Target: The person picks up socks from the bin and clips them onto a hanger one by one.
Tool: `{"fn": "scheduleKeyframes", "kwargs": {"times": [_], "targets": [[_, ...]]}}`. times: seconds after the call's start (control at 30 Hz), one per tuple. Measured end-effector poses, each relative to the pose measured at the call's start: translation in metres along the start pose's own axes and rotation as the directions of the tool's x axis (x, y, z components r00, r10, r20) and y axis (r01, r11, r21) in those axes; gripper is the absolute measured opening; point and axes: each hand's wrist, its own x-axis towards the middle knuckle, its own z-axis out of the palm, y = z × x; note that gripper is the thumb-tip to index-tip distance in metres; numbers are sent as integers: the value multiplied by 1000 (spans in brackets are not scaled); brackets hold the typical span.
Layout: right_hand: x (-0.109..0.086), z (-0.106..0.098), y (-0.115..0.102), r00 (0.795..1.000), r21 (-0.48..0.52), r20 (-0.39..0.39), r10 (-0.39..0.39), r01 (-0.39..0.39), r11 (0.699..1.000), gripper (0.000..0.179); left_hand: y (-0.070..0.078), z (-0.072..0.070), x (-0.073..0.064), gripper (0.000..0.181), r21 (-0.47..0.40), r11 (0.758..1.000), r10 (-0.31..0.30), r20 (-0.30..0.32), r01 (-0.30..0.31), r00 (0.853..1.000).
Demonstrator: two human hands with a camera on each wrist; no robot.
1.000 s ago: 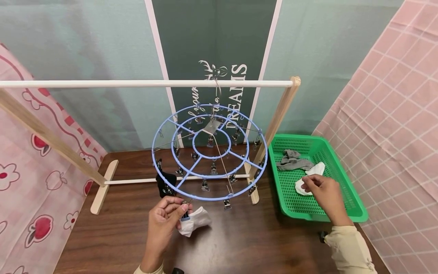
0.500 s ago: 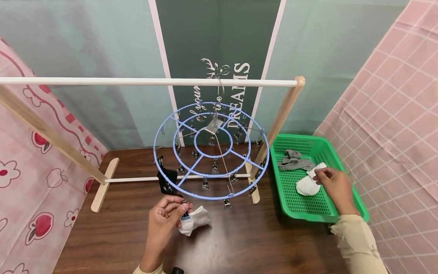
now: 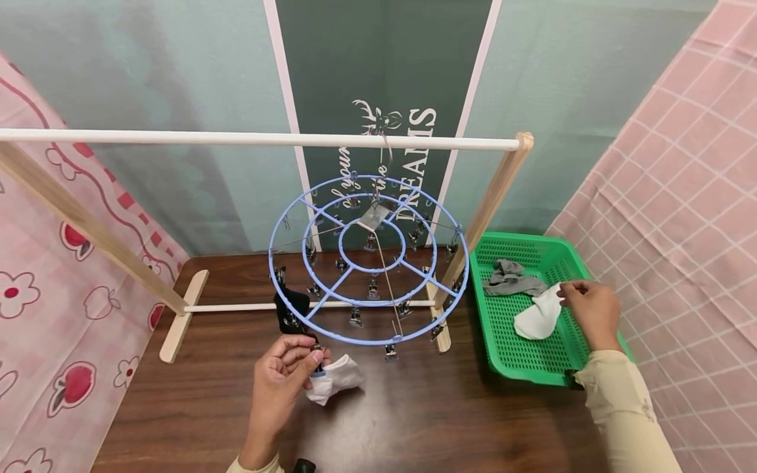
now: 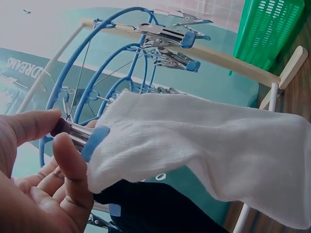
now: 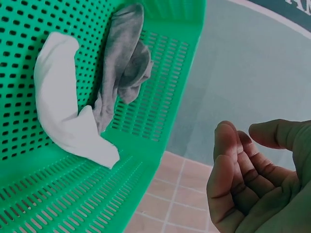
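Behind the bare fingers of the right hand (image 3: 591, 312) — lower down the arm — is a creased cream sleeve (image 3: 629, 407), a small black piece (image 3: 572, 379) at its edge. Behind the left hand's (image 3: 281, 380) fingers shows a matching cream cuff (image 3: 255, 466).

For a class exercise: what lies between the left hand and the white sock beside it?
A blue-tipped metal clip; the left wrist view shows the left hand pinching it, tip against the white sock.

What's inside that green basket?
Inside the basket lie a white sock and some bunched grey cloth. What lies beneath them is covered and can't be seen.
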Motion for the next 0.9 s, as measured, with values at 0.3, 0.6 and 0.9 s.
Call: {"fn": "scheduleKeyframes", "kwargs": {"times": [0.3, 0.6, 0.9], "targets": [[9, -1, 7, 999, -6, -12, 38, -38, 999, 37, 1, 0, 2, 20, 44, 999, 6, -47, -4, 999], [23, 6, 19, 1000, -37, -26, 10, -11, 999, 33, 0, -2, 2, 18, -9, 999, 50, -56, -51, 997], [39, 13, 31, 996, -72, 91, 24, -18, 997, 36, -1, 1, 6, 17, 31, 988, 151, -35, -150, 988]]}}
